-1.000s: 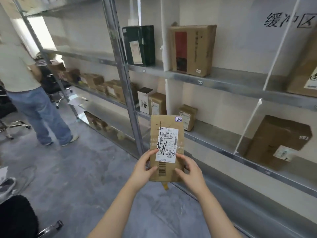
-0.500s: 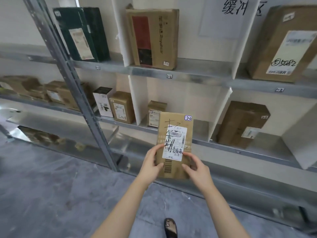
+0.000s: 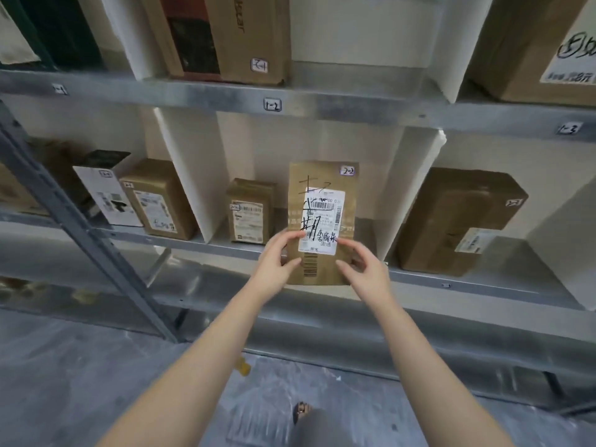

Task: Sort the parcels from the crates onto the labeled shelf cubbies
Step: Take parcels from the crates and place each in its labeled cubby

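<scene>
Shelving (image 3: 322, 108) of grey metal fills the view, split into cubbies by white dividers (image 3: 183, 175), with grey floor (image 3: 80, 382) at six o'clock. At one o'clock stands a big brown box (image 3: 522, 43) with a white label; at three o'clock lies a taped brown box (image 3: 451, 221). At twelve o'clock a box with a red panel (image 3: 225, 37) stands upright, and a dark green box (image 3: 58, 30) sits at eleven. Near the centre is the parcel (image 3: 322, 201), a flat brown packet held upright in front of the middle cubby, its lower part overlapping the shelf edge (contact with it cannot be told). Both hands grasp its lower part: the left hand (image 3: 277, 256) at its eight o'clock, thumb on the front, the right hand (image 3: 364, 266) at its four o'clock, fingers curled at its right edge. Inside that cubby, at the parcel's nine o'clock, stands a small brown box (image 3: 248, 211). Further toward nine o'clock stand a white box (image 3: 106, 191) and a tan box (image 3: 158, 198) side by side. A small sticker (image 3: 347, 171) on the parcel's top right corner reads 2-2.
</scene>
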### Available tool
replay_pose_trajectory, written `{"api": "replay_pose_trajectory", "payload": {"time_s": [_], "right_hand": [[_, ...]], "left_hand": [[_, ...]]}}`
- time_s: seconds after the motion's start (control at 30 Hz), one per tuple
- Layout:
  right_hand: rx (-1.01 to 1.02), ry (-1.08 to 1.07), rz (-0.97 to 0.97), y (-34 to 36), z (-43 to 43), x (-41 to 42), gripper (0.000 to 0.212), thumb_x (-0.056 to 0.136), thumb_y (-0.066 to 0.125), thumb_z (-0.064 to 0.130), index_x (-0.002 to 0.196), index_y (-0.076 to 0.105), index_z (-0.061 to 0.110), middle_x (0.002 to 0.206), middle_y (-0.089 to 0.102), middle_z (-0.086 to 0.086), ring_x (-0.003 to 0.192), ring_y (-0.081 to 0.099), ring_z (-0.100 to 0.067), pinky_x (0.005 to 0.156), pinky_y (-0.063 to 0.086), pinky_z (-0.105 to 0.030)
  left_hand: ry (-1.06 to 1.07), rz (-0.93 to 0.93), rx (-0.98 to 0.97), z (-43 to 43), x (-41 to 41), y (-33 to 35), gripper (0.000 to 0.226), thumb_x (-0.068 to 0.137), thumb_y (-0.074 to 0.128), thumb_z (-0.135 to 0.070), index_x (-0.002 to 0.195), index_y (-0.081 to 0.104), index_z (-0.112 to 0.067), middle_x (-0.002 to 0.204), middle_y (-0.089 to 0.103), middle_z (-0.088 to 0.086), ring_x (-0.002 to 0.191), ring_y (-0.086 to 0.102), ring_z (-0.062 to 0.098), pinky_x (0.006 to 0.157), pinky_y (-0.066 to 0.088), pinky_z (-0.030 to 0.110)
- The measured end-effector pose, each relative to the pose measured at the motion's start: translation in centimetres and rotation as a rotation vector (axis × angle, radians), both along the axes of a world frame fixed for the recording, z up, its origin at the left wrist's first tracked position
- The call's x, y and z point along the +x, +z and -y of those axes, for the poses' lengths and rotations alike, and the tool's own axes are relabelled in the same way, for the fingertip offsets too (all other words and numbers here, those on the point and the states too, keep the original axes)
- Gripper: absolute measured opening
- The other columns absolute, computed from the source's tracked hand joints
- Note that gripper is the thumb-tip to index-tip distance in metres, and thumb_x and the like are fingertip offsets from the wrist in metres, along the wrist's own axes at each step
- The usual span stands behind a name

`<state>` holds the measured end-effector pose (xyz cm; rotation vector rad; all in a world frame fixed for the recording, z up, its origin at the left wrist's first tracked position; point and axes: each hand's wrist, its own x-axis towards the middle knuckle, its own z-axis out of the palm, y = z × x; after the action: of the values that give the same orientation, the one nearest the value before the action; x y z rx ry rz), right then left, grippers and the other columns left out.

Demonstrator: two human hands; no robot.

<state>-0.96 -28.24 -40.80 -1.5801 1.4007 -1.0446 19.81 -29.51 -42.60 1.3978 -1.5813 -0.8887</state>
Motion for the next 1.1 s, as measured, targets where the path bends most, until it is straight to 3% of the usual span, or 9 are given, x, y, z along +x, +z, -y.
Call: {"api": "replay_pose_trajectory", "payload": {"time_s": [0.17,0.33,0.5,0.7,0.77,0.9,1.03,1.1], "right_hand": [[-0.047,-0.056,-0.052,-1.4,4.1,1.0,0.042,0.089,0.070,0.019,0.127,0.060,0.036,0.135,0.058,0.015,0.132,0.048,-0.013,0.113,0.039,-0.043],[-0.040,-0.123,-0.062,-2.4,6.2,1.5,0.044,0.086,0.072,0.016,0.123,0.063,0.037,0.132,0.061,0.011,0.128,0.052,-0.013,0.112,0.040,-0.041],[-0.073,-0.151,-0.107,-3.6,7.1,1.6,0.054,0.083,0.071,0.000,0.122,0.064,0.036,0.121,0.058,0.023,0.117,0.051,-0.004,0.108,0.041,-0.027],[-0.164,-0.209,-0.109,-6.3,8.8,1.7,0.060,0.083,0.062,-0.011,0.120,0.065,0.036,0.123,0.060,0.020,0.121,0.054,-0.007,0.095,0.036,-0.002],[-0.177,-0.230,-0.118,-7.1,9.2,1.6,0.060,0.084,0.062,-0.010,0.120,0.064,0.038,0.126,0.060,0.020,0.122,0.054,-0.008,0.098,0.039,-0.006],[-0.174,-0.217,-0.102,-8.3,9.2,1.3,0.055,0.084,0.065,-0.004,0.117,0.065,0.040,0.129,0.061,0.014,0.122,0.057,-0.014,0.103,0.049,-0.030],[-0.170,-0.197,-0.145,-7.8,9.1,0.7,0.037,0.086,0.069,0.010,0.113,0.067,0.035,0.122,0.065,0.012,0.113,0.059,-0.012,0.100,0.048,-0.024],[-0.174,-0.190,-0.154,-7.5,9.0,0.4,0.032,0.086,0.070,0.015,0.111,0.067,0.035,0.119,0.066,0.014,0.111,0.058,-0.011,0.101,0.047,-0.026]], "left_hand": [[-0.010,-0.004,-0.030,4.8,1.0,-0.5,0.056,0.090,0.064,0.000,0.127,0.055,-0.042,0.147,0.042,-0.011,0.139,0.037,0.009,0.113,0.040,0.042],[-0.015,0.006,-0.046,7.0,0.9,-1.3,0.057,0.091,0.061,0.004,0.123,0.054,-0.043,0.128,0.047,-0.033,0.129,0.042,-0.001,0.112,0.043,0.041],[-0.015,-0.018,-0.095,8.1,0.8,-2.6,0.061,0.089,0.060,0.009,0.115,0.052,-0.046,0.137,0.052,-0.016,0.134,0.044,0.009,0.113,0.042,0.040],[-0.012,-0.027,-0.137,10.2,0.7,-4.5,0.059,0.089,0.059,0.009,0.115,0.053,-0.043,0.136,0.053,-0.015,0.134,0.045,0.008,0.115,0.037,0.037],[-0.013,-0.029,-0.154,10.9,0.5,-5.1,0.057,0.088,0.058,0.011,0.113,0.054,-0.040,0.135,0.054,-0.013,0.132,0.046,0.008,0.114,0.036,0.031],[-0.017,-0.055,-0.156,11.5,0.1,-5.9,0.048,0.087,0.058,0.010,0.110,0.057,-0.033,0.131,0.056,-0.011,0.131,0.047,0.010,0.108,0.035,0.023],[-0.035,-0.082,-0.161,10.9,0.2,-6.0,0.041,0.088,0.063,0.003,0.112,0.060,-0.030,0.129,0.057,-0.015,0.129,0.046,0.004,0.100,0.031,0.007],[-0.048,-0.080,-0.142,10.1,0.4,-6.2,0.046,0.090,0.064,-0.001,0.118,0.060,-0.037,0.137,0.048,-0.019,0.137,0.033,0.000,0.095,0.026,0.000]]}}
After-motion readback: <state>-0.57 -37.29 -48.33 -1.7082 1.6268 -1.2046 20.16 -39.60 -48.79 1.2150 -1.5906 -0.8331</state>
